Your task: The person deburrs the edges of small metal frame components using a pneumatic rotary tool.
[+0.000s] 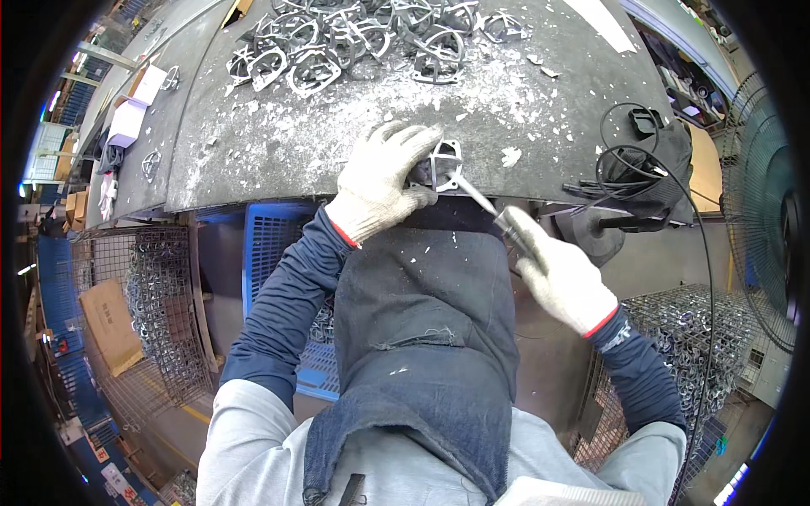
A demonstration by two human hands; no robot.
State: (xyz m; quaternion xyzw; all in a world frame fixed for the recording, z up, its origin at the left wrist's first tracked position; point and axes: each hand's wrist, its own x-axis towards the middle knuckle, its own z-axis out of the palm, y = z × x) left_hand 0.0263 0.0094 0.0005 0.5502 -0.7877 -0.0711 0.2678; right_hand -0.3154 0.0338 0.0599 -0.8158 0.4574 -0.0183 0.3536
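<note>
Left hand [384,173] gripping metal frame [434,173] from left, tool [477,195] in right hand [561,274]

White knitted gloves [567,282] with red-edged cuffs [343,235] cover both hands [384,175]; navy sleeves [278,304], the right one bearing a white marking [618,339], meet a light grey shirt [253,434] beneath a dark denim apron [426,375].

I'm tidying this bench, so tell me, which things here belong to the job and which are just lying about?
In use, it seems:
Metal part in the left hand
Slim tool in the right hand
Heap of similar parts, likely same job

Apparently just around:
White boxes at left
Black cable at right
Fan at right edge
</note>
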